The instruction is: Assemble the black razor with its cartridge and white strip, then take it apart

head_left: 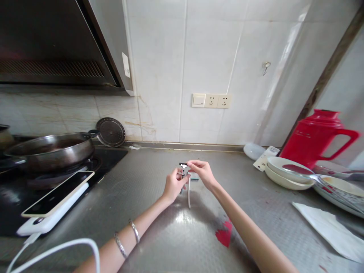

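A razor (183, 166) with a black head and a silvery neck stands upright over the middle of the steel counter (159, 235). My left hand (173, 186) has its fingers closed around the handle, which shows below them. With thumb and forefinger, my right hand (203, 172) pinches at the right end of the razor's head. Just behind and below the fingers lies a small pale, flat piece (194, 176), partly covered by my right hand. A thin whitish stick (189, 195) points toward me beside my left hand; its upper end is hidden.
At left, a steel pan (54, 149) stands on the black stove, and a phone (61, 193) rests on a white power bank (54, 212) with a cable. Right: a red thermos (315, 136), stacked bowls (290, 182) and white paper (327, 229). A red patch (224, 233) marks the counter.
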{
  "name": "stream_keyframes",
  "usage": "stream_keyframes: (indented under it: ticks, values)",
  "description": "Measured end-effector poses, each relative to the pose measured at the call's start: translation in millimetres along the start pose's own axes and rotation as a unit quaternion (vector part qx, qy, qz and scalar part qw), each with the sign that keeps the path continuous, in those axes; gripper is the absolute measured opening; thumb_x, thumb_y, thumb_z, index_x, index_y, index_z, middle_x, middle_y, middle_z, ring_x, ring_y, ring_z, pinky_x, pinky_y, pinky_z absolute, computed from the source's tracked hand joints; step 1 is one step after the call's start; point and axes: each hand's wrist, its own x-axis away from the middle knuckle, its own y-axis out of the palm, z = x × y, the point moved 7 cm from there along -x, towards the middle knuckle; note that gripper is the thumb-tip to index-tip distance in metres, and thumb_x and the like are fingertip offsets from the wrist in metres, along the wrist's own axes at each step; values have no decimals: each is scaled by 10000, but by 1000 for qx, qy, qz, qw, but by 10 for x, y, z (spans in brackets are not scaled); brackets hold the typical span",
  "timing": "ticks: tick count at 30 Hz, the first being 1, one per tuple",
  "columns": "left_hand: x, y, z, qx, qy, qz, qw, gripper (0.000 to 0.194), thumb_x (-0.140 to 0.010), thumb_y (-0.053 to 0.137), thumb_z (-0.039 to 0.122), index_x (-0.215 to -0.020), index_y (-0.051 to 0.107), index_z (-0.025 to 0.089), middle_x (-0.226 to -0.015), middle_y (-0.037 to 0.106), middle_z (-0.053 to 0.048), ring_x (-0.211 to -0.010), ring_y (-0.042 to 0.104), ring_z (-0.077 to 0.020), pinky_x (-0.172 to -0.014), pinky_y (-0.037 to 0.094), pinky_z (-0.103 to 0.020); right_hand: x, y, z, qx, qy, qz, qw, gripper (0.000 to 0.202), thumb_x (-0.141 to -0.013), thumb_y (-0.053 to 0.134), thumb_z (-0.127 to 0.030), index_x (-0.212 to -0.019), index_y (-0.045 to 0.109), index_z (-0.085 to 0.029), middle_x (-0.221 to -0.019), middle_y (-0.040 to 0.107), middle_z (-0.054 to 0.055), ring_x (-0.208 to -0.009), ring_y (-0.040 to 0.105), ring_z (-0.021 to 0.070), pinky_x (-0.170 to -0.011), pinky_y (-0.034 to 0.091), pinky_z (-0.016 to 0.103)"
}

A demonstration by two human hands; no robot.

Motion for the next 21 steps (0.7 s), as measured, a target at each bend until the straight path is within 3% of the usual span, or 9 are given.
stream_keyframes:
  ticks: [5,12,17,21]
  values:
    - [-59,-63,-14,22,4,12,1000,352,-661,656,429,-768,413,198,-598,642,26,-427,588,-126,-431,391,-195,24,0,23,-51,29,4,998,328,-652,671,-428,-855,702,-173,-843,690,76,-813,632,211,-648,501,289]
    - [-136,-118,-108,71,-26,33,997,310,-662,651,424,-761,522,160,-684,661,-19,-531,636,-156,-476,432,-218,14,-100,42,-38,41,40,998,359,-719,565,-463,-868,704,-168,-1032,651,109,-962,574,236,-610,495,257]
    - [-251,-228,-162,65,-21,57,996,315,-697,613,426,-804,631,129,-800,692,-74,-698,656,-186,-630,467,-255,12,-159,132,115,74,73,988,380,-719,496,-438,-816,697,-130,-890,673,96,-793,581,193,-511,444,222]
    - [-310,-290,-244,51,-57,58,995,347,-730,567,437,-845,665,125,-864,697,-101,-809,644,-211,-638,463,-262,29,-130,100,316,56,73,944,319,-726,467,-371,-702,691,-144,-710,664,49,-698,570,160,-584,418,224]
